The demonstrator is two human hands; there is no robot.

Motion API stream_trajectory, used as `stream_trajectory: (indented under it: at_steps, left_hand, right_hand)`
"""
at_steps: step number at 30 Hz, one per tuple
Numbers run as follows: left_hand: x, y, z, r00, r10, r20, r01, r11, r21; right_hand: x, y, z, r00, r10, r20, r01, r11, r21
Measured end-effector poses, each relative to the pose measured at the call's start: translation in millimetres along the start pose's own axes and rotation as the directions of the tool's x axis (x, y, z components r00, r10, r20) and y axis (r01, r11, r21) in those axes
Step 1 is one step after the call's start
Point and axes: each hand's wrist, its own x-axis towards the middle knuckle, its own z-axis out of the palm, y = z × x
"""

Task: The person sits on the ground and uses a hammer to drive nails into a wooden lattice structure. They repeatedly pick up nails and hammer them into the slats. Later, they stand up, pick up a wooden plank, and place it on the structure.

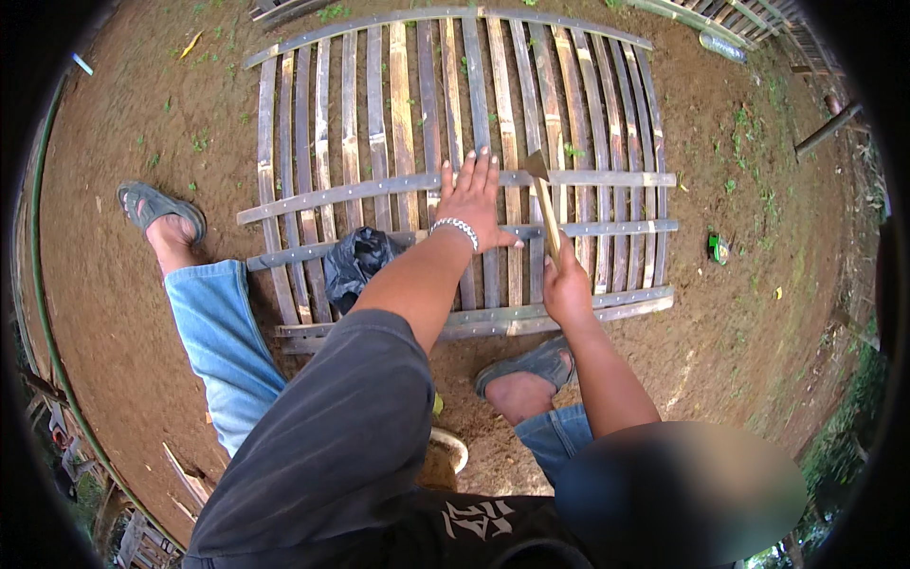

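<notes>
A bamboo panel (403, 71) of long slats nailed to crosspieces lies on the ground before me. My left hand (471, 201), a chain bracelet at its wrist, rests palm down with fingers stretched out over the middle crosspiece (607, 178). Just to the right, my right hand (569, 289) is closed round the light wooden handle of a hatchet (546, 211). Its dark wedge-shaped head is over the same crosspiece; whether it touches cannot be told. A black plastic bag (358, 266) sits on the slats left of my left forearm, partly hidden by it.
A green tape measure (718, 248) lies on the dirt to the right. Farther off are a clear plastic bottle (722, 45) and a dark pole (828, 129). A hose (38, 223) runs along the left. My sandalled feet flank the panel's near side, with a pale-rimmed container (453, 446) beneath me.
</notes>
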Motion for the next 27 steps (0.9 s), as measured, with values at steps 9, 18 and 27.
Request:
stream_trajectory:
  at_steps: [9,18,27]
  left_hand:
    - [2,-2,-1,0.999,0.002,-0.032,-0.002,1.0,0.022]
    - [3,-3,2,0.998,0.005,-0.056,-0.004,1.0,0.006]
    - [1,-3,4,0.999,0.004,-0.036,-0.004,1.0,0.011]
  right_hand:
    - [-5,-5,1,1.0,-0.01,0.026,0.012,0.998,-0.061]
    - [-9,-5,2,0.937,-0.219,-0.273,0.252,0.963,0.094]
    - [-10,-3,-2,0.987,-0.109,-0.121,0.109,0.994,-0.001]
